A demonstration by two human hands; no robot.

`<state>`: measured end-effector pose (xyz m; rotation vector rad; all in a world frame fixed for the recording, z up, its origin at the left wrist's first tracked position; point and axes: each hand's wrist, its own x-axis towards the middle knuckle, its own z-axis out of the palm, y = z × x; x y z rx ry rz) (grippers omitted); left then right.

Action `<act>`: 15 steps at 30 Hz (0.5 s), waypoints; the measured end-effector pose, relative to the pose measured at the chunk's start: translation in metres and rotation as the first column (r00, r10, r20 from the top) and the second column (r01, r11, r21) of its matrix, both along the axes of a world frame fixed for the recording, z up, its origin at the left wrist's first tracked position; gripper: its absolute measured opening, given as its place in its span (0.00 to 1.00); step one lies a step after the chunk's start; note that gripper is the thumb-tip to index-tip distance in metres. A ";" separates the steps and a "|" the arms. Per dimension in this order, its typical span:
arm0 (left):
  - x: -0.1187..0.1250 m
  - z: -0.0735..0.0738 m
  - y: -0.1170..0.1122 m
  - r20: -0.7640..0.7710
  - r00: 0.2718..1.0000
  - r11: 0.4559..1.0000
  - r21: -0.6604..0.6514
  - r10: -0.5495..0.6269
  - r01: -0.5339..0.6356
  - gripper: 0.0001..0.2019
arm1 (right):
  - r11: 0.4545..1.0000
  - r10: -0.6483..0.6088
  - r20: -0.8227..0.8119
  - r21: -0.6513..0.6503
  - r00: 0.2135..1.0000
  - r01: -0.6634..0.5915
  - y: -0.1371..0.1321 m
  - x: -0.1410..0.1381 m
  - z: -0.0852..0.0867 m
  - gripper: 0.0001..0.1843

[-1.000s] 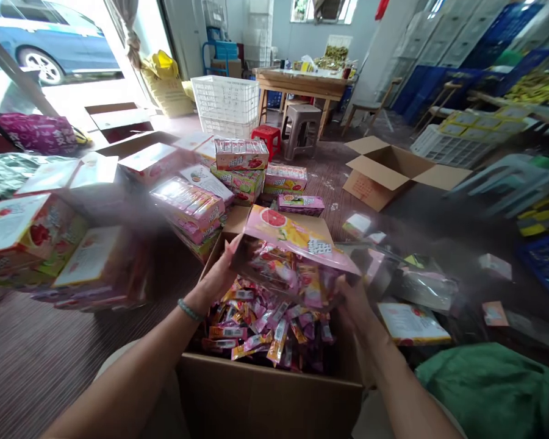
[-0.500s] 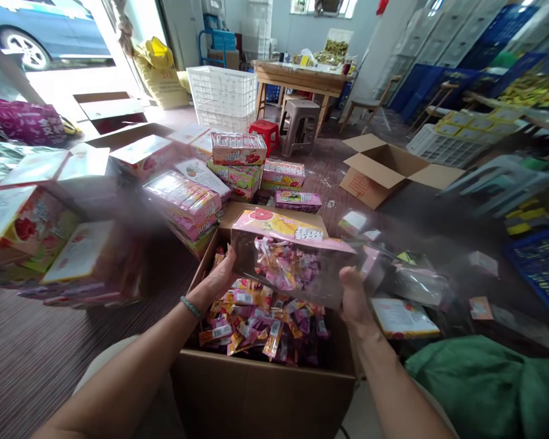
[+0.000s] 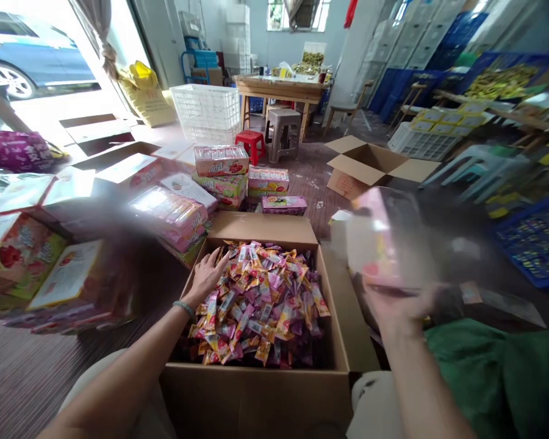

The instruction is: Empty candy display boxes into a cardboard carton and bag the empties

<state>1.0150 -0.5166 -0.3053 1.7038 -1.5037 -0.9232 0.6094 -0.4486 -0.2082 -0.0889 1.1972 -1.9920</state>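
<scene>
A large open cardboard carton (image 3: 256,396) sits directly in front of me, filled with a heap of pink, yellow and purple sachets (image 3: 256,305). My left hand (image 3: 205,277) is open, fingers spread, at the carton's left inner wall beside the sachets, with a beaded bracelet on the wrist. Out to the right of the carton, my right hand (image 3: 402,305) is shut on a pink display box (image 3: 384,238) with a clear window. That box is tilted on edge and blurred by motion, and I cannot see anything inside it.
Stacks of printed fruit-pattern cartons (image 3: 219,161) stand beyond the carton and to its left. A green cloth (image 3: 480,372) lies at the lower right, with blue crates (image 3: 535,244) farther right. An open brown carton (image 3: 366,164) stands on the floor behind.
The pink display box has swung right, away from above the carton, and now stands tilted on edge in my right hand alone. My left hand has let go of it and dropped to the carton wall.
</scene>
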 end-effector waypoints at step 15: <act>-0.187 -0.090 0.091 0.026 0.870 0.861 0.158 -0.492 0.483 0.33 | 0.970 0.192 0.229 0.103 0.954 -0.220 0.025 0.013 0.002 0.18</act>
